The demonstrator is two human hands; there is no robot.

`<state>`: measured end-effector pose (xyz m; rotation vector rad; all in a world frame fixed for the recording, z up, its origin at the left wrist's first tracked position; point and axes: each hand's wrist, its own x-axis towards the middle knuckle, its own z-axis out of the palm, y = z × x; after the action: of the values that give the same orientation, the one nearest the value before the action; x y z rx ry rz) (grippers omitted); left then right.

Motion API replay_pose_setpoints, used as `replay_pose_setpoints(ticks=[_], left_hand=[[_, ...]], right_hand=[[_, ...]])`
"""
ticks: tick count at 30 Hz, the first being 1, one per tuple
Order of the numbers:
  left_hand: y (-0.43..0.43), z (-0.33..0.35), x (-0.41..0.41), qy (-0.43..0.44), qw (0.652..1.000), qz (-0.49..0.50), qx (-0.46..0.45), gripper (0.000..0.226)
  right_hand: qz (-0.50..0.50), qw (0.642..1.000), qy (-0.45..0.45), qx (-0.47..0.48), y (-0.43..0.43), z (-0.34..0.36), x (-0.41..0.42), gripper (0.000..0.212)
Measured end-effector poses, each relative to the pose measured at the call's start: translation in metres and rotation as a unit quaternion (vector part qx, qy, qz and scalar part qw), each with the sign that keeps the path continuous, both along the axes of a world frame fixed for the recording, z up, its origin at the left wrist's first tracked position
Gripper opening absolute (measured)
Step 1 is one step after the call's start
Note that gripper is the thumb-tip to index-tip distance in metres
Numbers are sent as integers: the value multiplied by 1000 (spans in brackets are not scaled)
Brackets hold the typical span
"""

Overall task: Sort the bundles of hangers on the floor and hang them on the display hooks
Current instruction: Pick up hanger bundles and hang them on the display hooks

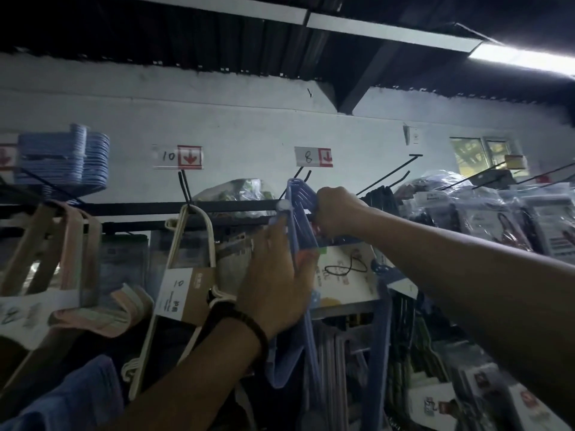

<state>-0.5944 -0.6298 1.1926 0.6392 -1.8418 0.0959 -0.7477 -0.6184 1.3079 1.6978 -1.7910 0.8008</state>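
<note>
The pale wall fills the upper half of my view, and a black rail runs across it at mid height. From about 3 o'clock down to 5 o'clock the rack is crowded with goods in clear packets. In the middle hangs the blue bundle of hangers. Its hook ends are up at 12 o'clock from centre and its long body drops toward 6 o'clock. At 9 o'clock pink hangers hang from the rail, and between them and the blue bundle hang cream hangers with a card label marked 10. A stack of light blue hangers sits high at 10 o'clock.

My right hand is curled tight round the top of the blue bundle, just right of its hook ends. My left hand lies flat against the bundle's side below, fingers straight and pointing up.

Two price tags are on the wall, one marked 10 and one marked 8. A thin black hook juts out under the 8, touching or just behind the bundle's top. I cannot tell whether the bundle is on it. A dark bracelet circles my left wrist.
</note>
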Motion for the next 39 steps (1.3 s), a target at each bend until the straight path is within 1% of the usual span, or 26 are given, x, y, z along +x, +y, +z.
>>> replay_pose_setpoints(ticks=[1, 2, 4, 5, 8, 10, 14, 18, 20, 24, 27, 28, 31, 34, 36, 39], left_hand=[[3, -4, 1, -37, 999, 0, -20, 65], [3, -6, 0, -80, 997, 5, -20, 66], [0, -5, -4, -141, 989, 38, 4, 73], [-3, -3, -5, -161, 985, 56, 8, 77], [-10, 6, -10, -171, 983, 70, 0, 89], [-15, 8, -12, -173, 982, 76, -9, 94], [-22, 12, -15, -175, 981, 84, -24, 103], [-27, 19, -13, -195, 976, 95, -27, 124], [-33, 21, -11, -193, 976, 92, -45, 128], [-45, 15, -12, -171, 979, 74, -82, 121], [-52, 3, -18, -150, 985, 13, -85, 117], [-55, 1, -19, -154, 984, 9, -87, 115], [-61, 1, -24, -171, 981, 24, -88, 106], [-68, 8, -25, -165, 984, 23, -65, 105], [-72, 13, -25, -163, 983, 27, -76, 102], [-84, 23, -25, -163, 984, 21, -75, 85]], right_hand=[[-2, 1000, -8, -7, 1, 3, 1, 19], [-5, 1000, -17, -19, 3, 7, 1, 18], [-16, 998, -28, -47, 8, 13, -1, 9], [-21, 998, -26, -62, 10, 15, 0, 8], [-13, 994, -10, -111, 8, 15, 4, 27], [-5, 990, -19, -139, 4, 13, 4, 33], [1, 985, -61, -158, -4, 11, -6, 32], [10, 981, -67, -181, -10, 14, -5, 31], [13, 980, -69, -185, -11, 20, -5, 31], [1, 981, -43, -190, -11, 21, -9, 30], [-8, 980, -37, -194, -10, 17, -18, 27], [-12, 981, -40, -190, -11, 15, -22, 26], [-17, 983, -49, -175, -15, 10, -30, 24], [-7, 987, -41, -153, -20, 15, -27, 25], [3, 990, -33, -137, -27, 20, -23, 22], [17, 993, -30, -115, -40, 24, -18, 12]])
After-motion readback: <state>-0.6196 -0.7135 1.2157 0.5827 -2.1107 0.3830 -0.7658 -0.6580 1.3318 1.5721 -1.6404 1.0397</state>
